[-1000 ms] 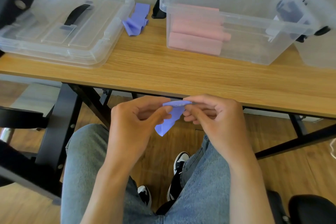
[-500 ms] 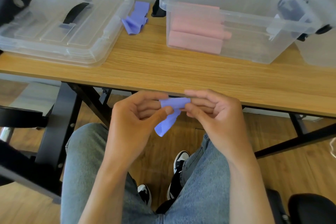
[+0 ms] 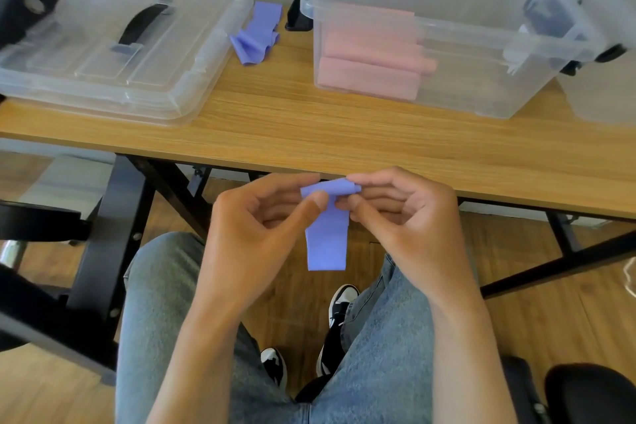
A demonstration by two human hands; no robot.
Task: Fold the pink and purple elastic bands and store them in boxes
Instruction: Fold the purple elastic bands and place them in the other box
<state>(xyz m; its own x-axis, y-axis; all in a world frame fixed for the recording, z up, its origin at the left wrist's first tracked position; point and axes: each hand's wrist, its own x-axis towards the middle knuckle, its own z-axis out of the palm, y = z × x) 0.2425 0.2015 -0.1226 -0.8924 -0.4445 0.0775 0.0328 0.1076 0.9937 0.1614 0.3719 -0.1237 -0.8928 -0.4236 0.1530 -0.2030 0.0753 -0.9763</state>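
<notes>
Both hands are raised in front of the near edge of the desk (image 3: 344, 127), above the person's lap, and both are clamped on one purple band (image 3: 327, 237). The left hand (image 3: 254, 237) pinches the band's upper left end between thumb and fingers. The right hand (image 3: 406, 217) pinches the upper right end, where the band is rolled into a short tube lying crosswise between the two hands. The unrolled tail hangs straight down from the roll, flat and clear of the jeans (image 3: 161, 303) below it.

A second purple band (image 3: 256, 34) lies crumpled near the far edge of the desk, between the clear lid (image 3: 113, 55) at the far left corner and the open clear box (image 3: 447, 45) right of centre. The lid lies flat, black handle upward. Pink bands (image 3: 370, 55) are stacked as rolls against the box's left wall. A second clear box (image 3: 599, 72) stands at the right edge of the desk, touching or just beside the first; a dark item shows near their junction, but what it is cannot be told.

Under the desk, black frame legs and a wooden floor (image 3: 550, 303) are visible. Black-and-white shoes (image 3: 337, 317) rest on the floor between the knees.
</notes>
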